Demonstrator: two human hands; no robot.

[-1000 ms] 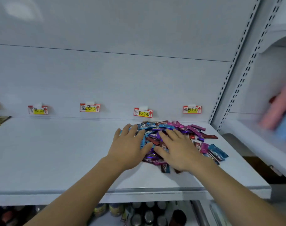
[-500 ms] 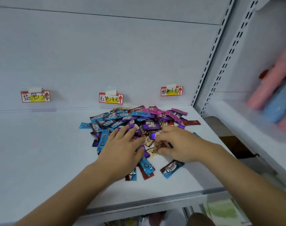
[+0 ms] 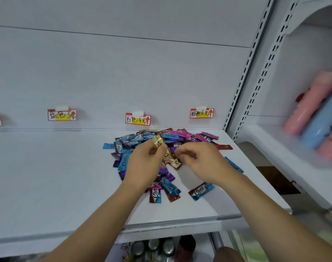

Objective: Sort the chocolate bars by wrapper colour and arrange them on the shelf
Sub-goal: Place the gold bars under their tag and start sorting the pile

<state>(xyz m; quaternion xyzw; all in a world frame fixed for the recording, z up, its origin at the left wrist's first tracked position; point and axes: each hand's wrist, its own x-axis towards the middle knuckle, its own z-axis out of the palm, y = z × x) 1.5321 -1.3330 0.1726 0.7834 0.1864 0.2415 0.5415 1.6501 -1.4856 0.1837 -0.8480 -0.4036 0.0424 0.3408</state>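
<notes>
Head view: a pile of chocolate bars (image 3: 167, 140) in blue, purple, pink and red wrappers lies on the white shelf (image 3: 47, 176), below 2 price tags (image 3: 138, 119). The left hand (image 3: 148, 163) pinches a gold bar (image 3: 158, 141) above the pile. The right hand (image 3: 199, 161) curls its fingers around another bar, its colour unclear.

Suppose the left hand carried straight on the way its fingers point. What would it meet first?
Probably the blue-wrapped bars at the back of the pile, just beyond the gold bar that the left hand pinches; depth is unclear.
</notes>
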